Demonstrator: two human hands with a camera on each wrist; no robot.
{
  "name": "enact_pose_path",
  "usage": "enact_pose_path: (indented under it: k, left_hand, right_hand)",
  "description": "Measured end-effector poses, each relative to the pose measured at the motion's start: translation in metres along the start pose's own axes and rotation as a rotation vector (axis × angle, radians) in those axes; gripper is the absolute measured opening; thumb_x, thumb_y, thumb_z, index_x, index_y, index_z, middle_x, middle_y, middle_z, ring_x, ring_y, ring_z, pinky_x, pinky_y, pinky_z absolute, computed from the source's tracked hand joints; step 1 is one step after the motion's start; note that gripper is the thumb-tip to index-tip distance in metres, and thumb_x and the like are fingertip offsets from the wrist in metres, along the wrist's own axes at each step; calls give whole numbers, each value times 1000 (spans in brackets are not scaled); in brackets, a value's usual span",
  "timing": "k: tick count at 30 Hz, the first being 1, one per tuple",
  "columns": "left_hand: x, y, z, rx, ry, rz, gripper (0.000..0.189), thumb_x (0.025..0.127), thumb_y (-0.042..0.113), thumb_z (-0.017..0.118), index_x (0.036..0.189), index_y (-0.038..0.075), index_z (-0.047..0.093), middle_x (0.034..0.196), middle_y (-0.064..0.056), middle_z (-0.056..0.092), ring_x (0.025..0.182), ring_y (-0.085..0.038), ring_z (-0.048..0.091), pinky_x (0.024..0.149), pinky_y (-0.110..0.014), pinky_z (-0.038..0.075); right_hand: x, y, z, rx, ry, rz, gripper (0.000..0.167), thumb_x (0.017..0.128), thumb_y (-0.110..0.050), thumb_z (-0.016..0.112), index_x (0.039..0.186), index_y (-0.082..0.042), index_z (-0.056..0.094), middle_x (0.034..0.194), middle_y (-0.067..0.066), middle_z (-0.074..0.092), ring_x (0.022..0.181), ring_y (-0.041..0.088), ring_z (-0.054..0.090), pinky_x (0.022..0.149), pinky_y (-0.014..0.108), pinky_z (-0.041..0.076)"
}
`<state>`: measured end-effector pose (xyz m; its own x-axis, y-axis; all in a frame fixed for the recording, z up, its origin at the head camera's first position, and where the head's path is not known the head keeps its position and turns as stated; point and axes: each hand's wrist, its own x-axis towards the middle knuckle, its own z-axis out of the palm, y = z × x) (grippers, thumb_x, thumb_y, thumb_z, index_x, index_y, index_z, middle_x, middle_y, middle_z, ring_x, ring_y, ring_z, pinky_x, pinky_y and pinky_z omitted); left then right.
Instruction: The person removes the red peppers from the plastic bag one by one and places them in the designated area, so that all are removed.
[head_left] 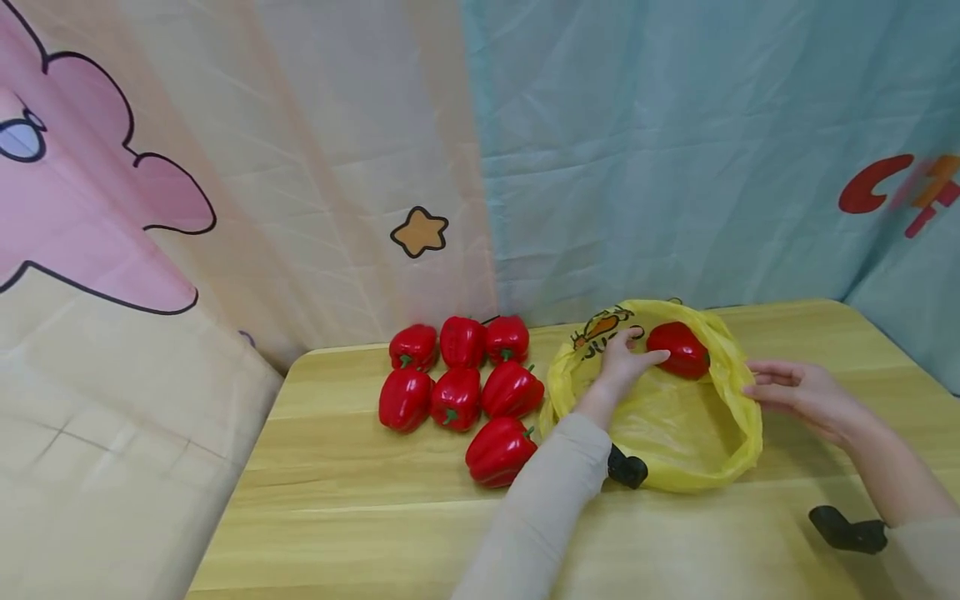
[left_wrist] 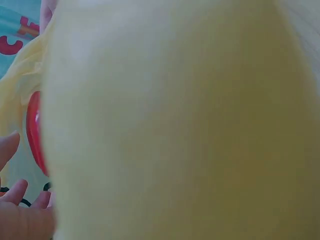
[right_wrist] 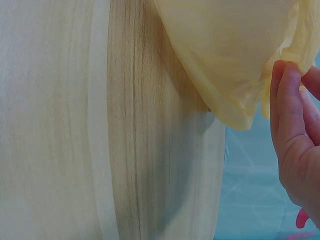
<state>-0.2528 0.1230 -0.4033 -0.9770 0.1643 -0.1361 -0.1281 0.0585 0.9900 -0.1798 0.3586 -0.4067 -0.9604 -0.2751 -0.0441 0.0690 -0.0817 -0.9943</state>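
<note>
A yellow plastic bag [head_left: 667,425] stands with its mouth spread wide at the right of the table. One red bell pepper [head_left: 678,350] lies inside it, near the far side. My left hand [head_left: 624,364] reaches into the mouth, thumb and fingers apart, just left of that pepper and holding nothing. Yellow plastic [left_wrist: 175,120] blocks most of the left wrist view; a strip of the pepper [left_wrist: 35,132] shows beside the fingers. My right hand [head_left: 806,398] pinches the bag's right rim between thumb and fingers, as the right wrist view also shows [right_wrist: 297,125].
Several red bell peppers [head_left: 456,398] sit grouped in rows on the wooden table [head_left: 337,500], left of the bag. A patterned curtain [head_left: 600,167] hangs behind the table's back edge. Black straps or mounts [head_left: 847,531] show at the wrists.
</note>
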Motion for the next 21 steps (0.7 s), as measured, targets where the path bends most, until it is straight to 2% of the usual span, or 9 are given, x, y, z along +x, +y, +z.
enact_pose_path:
  k: [4, 10, 21]
  left_hand:
    - [-1, -4, 5, -25, -32, -12, 55, 78, 4, 73, 129, 5, 52, 132, -5, 49, 125, -24, 42, 95, -34, 43]
    - [-3, -6, 8, -42, -77, -19, 63, 79, 7, 73, 136, 8, 45, 136, -2, 47, 127, -22, 39, 96, -34, 42]
    - [0, -8, 10, -63, -110, -23, 63, 80, 6, 72, 137, 9, 43, 137, -3, 45, 127, -21, 39, 95, -35, 42]
  right_hand:
    - [-2, 1, -1, -34, 10, 7, 41, 88, 10, 54, 97, -28, 67, 91, -3, 66, 82, 9, 65, 70, 23, 54]
    - [-3, 2, -2, -28, 12, -5, 42, 88, 11, 52, 98, -26, 68, 93, -4, 65, 82, 10, 65, 69, 24, 54]
    - [-2, 0, 0, -82, 43, 21, 39, 89, 8, 55, 96, -27, 68, 90, -3, 64, 81, 9, 64, 70, 23, 54]
